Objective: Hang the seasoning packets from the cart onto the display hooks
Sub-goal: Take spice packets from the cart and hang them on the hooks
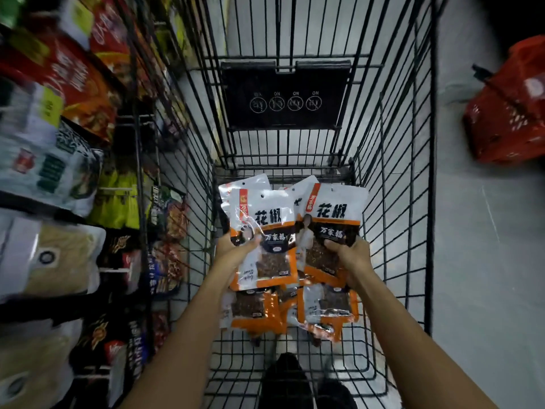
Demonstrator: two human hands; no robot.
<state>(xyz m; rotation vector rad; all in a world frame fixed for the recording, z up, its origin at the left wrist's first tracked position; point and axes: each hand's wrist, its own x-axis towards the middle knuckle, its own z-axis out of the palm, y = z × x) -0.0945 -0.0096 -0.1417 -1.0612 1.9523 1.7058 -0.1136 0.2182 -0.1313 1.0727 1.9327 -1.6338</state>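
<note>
Both of my arms reach down into a black wire shopping cart. My left hand grips a small stack of white-and-orange seasoning packets by their lower left side. My right hand grips another packet of the same kind at its lower right edge, with more behind it. Each packet has a punched hang hole near its top. More packets lie flat on the cart floor under the held ones. Display hooks with white tips stick out from the shelving on the left.
Hanging bags of goods fill the display on the left, close against the cart's side. A red shopping basket sits on the grey floor at the right. The cart's folded black child-seat flap stands at its far end.
</note>
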